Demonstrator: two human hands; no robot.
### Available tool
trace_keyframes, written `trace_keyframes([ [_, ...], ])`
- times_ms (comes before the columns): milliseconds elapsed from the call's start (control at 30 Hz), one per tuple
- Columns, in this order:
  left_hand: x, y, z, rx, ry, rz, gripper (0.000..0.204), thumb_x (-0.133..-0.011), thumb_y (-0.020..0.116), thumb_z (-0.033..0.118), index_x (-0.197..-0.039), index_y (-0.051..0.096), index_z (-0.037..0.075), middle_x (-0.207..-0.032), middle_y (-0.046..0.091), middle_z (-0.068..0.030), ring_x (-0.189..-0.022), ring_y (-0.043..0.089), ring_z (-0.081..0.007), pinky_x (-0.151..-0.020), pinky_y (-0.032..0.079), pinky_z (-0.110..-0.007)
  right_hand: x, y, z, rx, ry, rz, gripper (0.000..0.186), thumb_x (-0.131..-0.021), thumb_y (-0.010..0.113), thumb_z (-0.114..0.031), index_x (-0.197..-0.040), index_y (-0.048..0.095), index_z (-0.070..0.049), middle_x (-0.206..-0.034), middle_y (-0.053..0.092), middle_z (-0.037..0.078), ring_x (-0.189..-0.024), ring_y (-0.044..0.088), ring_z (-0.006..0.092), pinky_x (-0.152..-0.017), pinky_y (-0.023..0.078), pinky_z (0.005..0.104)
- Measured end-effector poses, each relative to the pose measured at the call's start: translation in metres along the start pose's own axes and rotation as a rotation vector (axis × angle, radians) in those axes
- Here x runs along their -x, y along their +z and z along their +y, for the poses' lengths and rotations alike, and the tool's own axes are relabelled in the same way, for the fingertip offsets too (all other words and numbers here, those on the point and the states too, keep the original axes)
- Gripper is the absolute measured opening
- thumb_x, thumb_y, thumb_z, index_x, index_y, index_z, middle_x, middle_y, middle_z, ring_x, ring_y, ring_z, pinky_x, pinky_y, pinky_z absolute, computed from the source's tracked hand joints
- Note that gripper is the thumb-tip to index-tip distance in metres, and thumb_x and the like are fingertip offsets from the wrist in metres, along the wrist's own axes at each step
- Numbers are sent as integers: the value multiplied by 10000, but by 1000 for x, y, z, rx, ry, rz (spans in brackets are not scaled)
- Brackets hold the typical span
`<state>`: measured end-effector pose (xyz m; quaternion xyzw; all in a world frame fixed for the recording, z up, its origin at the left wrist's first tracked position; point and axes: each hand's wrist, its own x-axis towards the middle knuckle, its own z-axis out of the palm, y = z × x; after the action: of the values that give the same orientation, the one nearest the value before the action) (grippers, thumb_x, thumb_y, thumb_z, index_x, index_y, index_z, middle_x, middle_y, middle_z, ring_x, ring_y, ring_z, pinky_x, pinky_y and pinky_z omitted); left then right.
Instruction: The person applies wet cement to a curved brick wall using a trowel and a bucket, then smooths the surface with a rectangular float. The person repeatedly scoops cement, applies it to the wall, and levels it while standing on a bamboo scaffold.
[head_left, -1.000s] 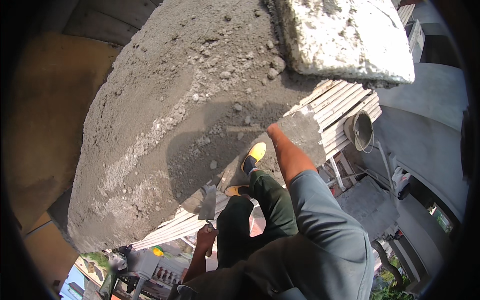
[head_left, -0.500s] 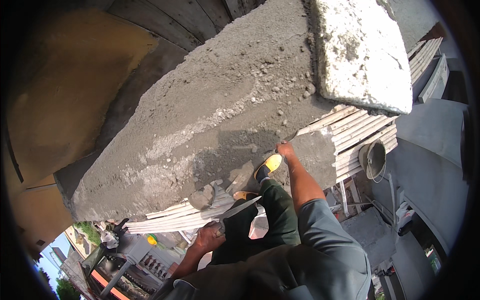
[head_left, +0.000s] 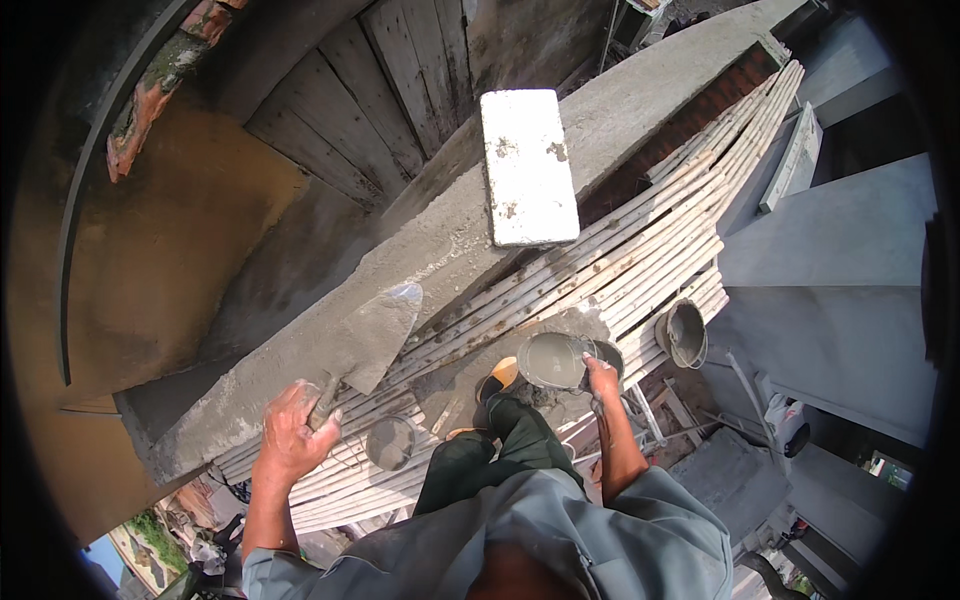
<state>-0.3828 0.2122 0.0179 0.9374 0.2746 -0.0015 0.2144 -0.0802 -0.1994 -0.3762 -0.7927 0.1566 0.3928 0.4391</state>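
My left hand point(head_left: 293, 432) grips the handle of a mortar-covered trowel point(head_left: 378, 328), its blade lying flat on the grey mortar bed along the wall top point(head_left: 300, 350). A little to the right, my right hand point(head_left: 602, 378) holds a small round pan of wet mortar point(head_left: 550, 360) by its rim. A white block point(head_left: 527, 165) lies on the wall top beyond the trowel. I stand on a bamboo scaffold platform point(head_left: 640, 270), my dark green trouser legs and one yellow shoe point(head_left: 498, 380) visible below.
A second mortar bucket point(head_left: 684, 333) sits at the right end of the bamboo poles, and a small empty pan point(head_left: 389, 442) rests by my left leg. Wooden boards point(head_left: 380, 90) lean beyond the wall. Far below lie grey ground and clutter.
The view has pulled back from the wall top. My left hand has brought the trowel up onto the mortar bed. My right hand now holds the mortar pan.
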Motion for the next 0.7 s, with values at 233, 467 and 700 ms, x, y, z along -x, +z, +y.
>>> trace_keyframes([
  [233, -58, -1, -23, -55, -37, 46, 279, -727, 716, 160, -934, 654, -17, -900, 549, -194, -911, 574, -413, -780, 493, -510, 75, -99, -60, -89, -41, 355, 355, -909, 769, -379, -775, 648, -74, -696, 560, -31, -580, 511, 114, -546, 443, 326],
  [467, -69, -10, -8, -193, -17, -30, 369, -762, 739, 177, -1051, 631, -27, -1039, 566, -198, -1066, 541, -405, -899, 476, -492, 146, -162, -132, -316, -168, 328, 350, -926, 758, -373, -863, 719, -31, -782, 631, -14, -689, 539, 121, -645, 462, 333],
  [700, -123, -30, 66, 85, -2, 399, 594, -867, 742, 224, -1370, 551, -29, -1251, 574, -236, -1189, 557, -435, -1027, 456, -506, 191, -169, -204, -616, -232, 290, 267, -967, 731, -338, -877, 655, -98, -629, 514, -29, -509, 503, 111, -484, 455, 312],
])
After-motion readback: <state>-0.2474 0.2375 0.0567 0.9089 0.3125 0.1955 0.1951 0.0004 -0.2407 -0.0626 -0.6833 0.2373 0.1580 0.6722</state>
